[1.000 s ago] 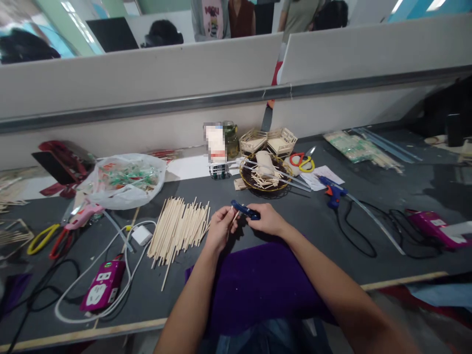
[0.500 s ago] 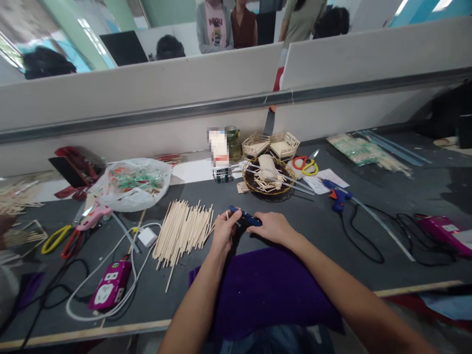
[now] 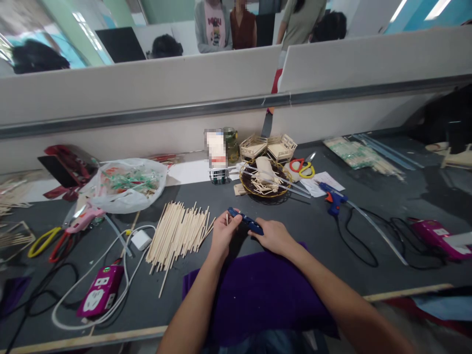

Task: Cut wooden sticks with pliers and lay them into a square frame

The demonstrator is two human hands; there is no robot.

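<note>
A slim dark-blue hand tool (image 3: 246, 221) spans the gap between my two hands above the grey table; its exact kind is unclear. My right hand (image 3: 273, 236) is closed around its right end. At its left end, my left hand (image 3: 223, 232) pinches a short pale wooden stick (image 3: 227, 216), thumb against the tool. Just left of that hand lies a loose pile of thin wooden sticks (image 3: 180, 236). A purple cloth (image 3: 265, 300) is spread under my forearms.
Behind my hands stands a brown basket (image 3: 283, 191) with stick pieces. Scissors (image 3: 302, 168) and a blue glue gun (image 3: 334, 196) lie to the right. Leftward are a plastic bag (image 3: 129, 196), a pink glue gun (image 3: 85, 220) and a magenta power strip (image 3: 101, 291) with cables. People stand beyond the partition (image 3: 147, 88).
The view has shifted slightly, so the tabletop things sit a little further left. Both hands keep their hold, with the tool tilted much as before.
</note>
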